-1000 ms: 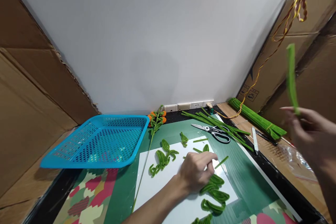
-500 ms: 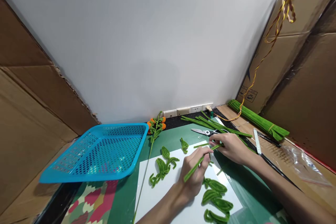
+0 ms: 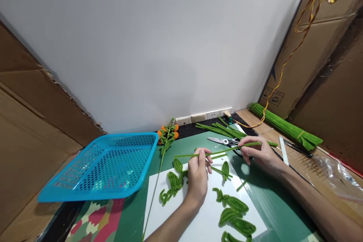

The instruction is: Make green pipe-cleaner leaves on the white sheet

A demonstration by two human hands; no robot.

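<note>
A long green pipe cleaner (image 3: 224, 150) stretches between my two hands above a white sheet (image 3: 198, 211). My left hand (image 3: 197, 172) pinches it between thumb and fingers, its free end sticking out to the left. Over by the scissors (image 3: 221, 141), my right hand (image 3: 256, 151) pinches the other part of it. Leaf shapes of bent pipe cleaner lie on the sheet: some at the left (image 3: 173, 182), one upright leaf (image 3: 225, 170) right of my left hand, and several at the lower right (image 3: 236, 215). Short cut pieces (image 3: 242, 184) lie near the sheet's right edge.
A blue perforated basket (image 3: 107, 166) stands at the left. An orange flower stem (image 3: 167, 138) lies beside it. Loose pipe cleaners (image 3: 218, 130) rest behind the scissors, with a thick green bundle (image 3: 286, 126) at the right. A yellow twisted cord (image 3: 279, 79) hangs down to a wall socket.
My hands have moved apart, and the pipe cleaner now lies nearly level between them instead of slanting. My right hand has shifted right. The view has tilted slightly.
</note>
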